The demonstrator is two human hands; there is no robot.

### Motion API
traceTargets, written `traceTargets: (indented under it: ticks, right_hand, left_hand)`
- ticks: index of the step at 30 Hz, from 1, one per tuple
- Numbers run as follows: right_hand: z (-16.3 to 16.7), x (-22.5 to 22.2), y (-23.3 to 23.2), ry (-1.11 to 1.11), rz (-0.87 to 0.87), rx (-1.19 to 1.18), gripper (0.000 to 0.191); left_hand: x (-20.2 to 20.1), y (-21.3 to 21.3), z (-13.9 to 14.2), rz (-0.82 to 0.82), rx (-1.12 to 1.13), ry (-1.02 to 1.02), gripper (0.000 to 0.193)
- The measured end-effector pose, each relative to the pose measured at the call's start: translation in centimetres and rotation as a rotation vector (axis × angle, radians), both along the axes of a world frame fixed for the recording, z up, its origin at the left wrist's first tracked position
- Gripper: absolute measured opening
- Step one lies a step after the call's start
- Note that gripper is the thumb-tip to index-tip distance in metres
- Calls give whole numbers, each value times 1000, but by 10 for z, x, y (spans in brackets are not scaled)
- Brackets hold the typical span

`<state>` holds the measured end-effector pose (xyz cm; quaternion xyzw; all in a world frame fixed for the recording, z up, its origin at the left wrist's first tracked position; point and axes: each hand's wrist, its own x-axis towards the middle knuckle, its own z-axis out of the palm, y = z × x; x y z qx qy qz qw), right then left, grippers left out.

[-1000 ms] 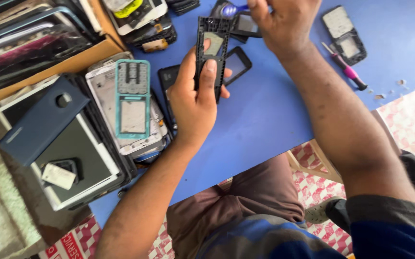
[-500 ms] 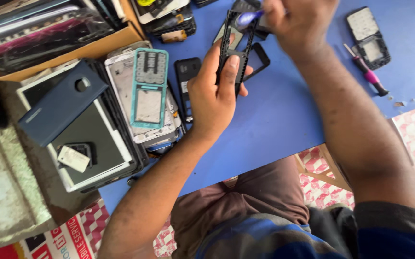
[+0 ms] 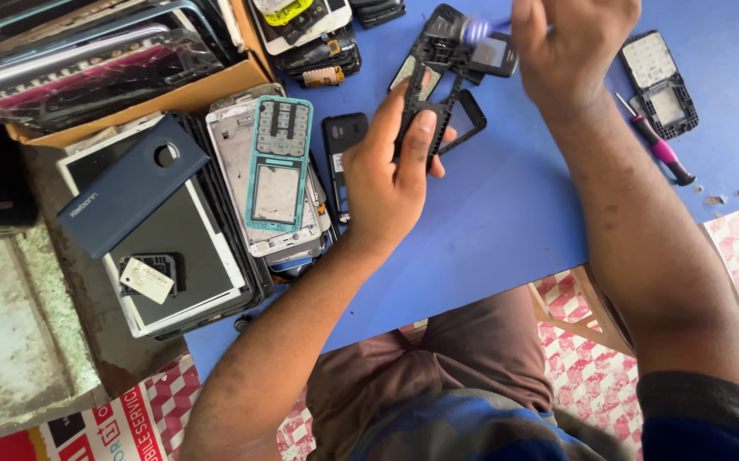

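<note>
1. Your left hand (image 3: 386,183) grips the black phone frame (image 3: 429,81) above the blue bench (image 3: 506,222), fingers (image 3: 419,141) wrapped around its lower end.
2. Your right hand (image 3: 574,43) closes its fingers on a blue-handled tool (image 3: 482,30), tip at the frame's top.
3. A pink screwdriver (image 3: 660,149) lies on the bench to the right.
4. A teal keypad frame (image 3: 277,162) tops the stack on the left.
</note>
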<state>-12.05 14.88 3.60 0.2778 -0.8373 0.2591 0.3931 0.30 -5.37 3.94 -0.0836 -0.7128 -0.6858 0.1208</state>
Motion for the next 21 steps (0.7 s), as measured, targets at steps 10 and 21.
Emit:
traceTargets:
  ticks: [10,21]
  right_hand:
    - [14,7,-8,18,25,40,41]
    - [-8,-3,6,-84,94,50,11]
  left_hand:
    - [-2,-2,-8,40,-89,-36,46]
    - [-7,-4,-18,92,57,-79,36]
